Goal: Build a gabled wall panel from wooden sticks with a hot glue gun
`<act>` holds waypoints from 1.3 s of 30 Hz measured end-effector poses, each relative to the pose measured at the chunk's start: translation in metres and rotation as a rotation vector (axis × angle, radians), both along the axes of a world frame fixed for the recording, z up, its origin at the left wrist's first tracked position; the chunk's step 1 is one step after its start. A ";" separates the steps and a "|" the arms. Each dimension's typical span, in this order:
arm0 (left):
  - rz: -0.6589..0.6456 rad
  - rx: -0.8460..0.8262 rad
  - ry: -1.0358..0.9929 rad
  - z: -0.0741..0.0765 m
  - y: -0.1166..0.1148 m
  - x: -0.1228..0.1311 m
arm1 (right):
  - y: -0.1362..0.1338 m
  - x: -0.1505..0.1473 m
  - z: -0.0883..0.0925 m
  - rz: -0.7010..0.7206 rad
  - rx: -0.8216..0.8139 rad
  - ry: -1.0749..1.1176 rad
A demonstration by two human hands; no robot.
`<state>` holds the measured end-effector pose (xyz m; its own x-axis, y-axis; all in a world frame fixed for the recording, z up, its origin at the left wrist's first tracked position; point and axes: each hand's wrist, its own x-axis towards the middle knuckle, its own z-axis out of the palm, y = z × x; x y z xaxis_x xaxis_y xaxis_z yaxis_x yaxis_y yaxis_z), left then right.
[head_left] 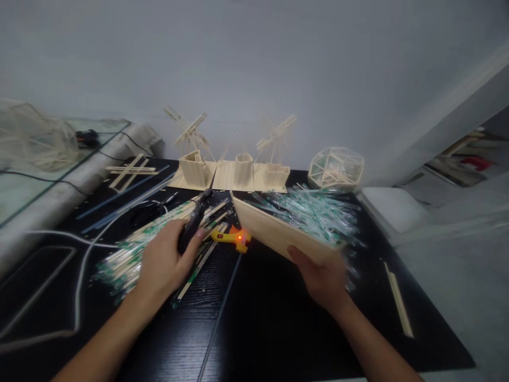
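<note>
Along the back of the bench (pixel 274 334), pale wooden models (pixel 194 172) line up before a grey wall (pixel 254 69); to their right sits a many-sided stick frame (pixel 338 172), while over left a white cable (pixel 82 276) loops nearer than some crossed sticks (pixel 133 171).

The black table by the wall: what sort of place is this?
Probably a craft workspace: the table holds piled wooden sticks, stick-built models and what looks like a yellow glue gun.
</note>
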<state>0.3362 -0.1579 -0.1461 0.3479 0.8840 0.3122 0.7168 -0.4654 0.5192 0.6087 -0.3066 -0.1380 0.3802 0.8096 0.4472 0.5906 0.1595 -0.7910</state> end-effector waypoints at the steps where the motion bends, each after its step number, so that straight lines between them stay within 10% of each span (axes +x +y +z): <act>1: -0.002 0.019 0.034 0.000 -0.001 0.000 | -0.001 -0.002 0.003 0.015 0.063 -0.129; 16: -0.017 0.043 0.146 -0.010 -0.009 0.009 | -0.003 -0.020 -0.021 0.282 0.290 -0.681; 39: 0.090 0.059 0.406 -0.003 -0.005 0.008 | -0.004 -0.022 -0.018 0.489 0.207 -0.360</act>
